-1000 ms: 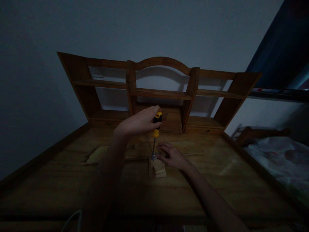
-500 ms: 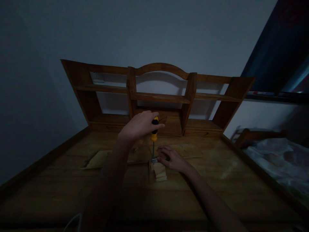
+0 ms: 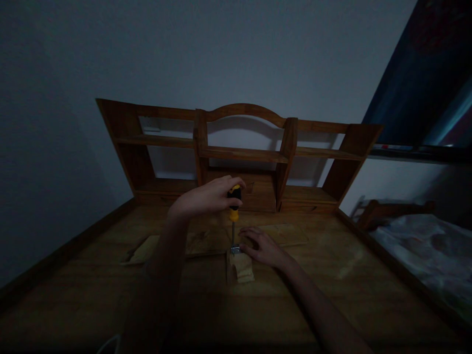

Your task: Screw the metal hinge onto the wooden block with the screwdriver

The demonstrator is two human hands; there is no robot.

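My left hand (image 3: pixel 210 197) is closed around the black-and-yellow handle of a screwdriver (image 3: pixel 233 214), held upright. Its shaft points straight down, and the tip meets a small metal hinge (image 3: pixel 235 250) at the far end of a light wooden piece (image 3: pixel 243 269). That piece has a rough, curved edge. To the right, my right hand (image 3: pixel 263 248) is bent low over the work, with its thumb against the hinge's right side and its fingers curled beyond it. The exact contact under the fingers is hard to see in the dim light.
Flat wooden boards lie behind the hands, one at the left (image 3: pixel 145 250) with a broken edge and another at the right (image 3: pixel 287 235). A wooden shelf unit (image 3: pixel 245 155) stands at the desk's back. Raised rims border the desk (image 3: pixel 280 309). Plastic-covered items (image 3: pixel 424 246) sit beyond the right rim.
My left hand has shifted slightly left and its fingers have changed position around the screwdriver handle. The right hand stays by the hinge. The whole view has moved slightly.
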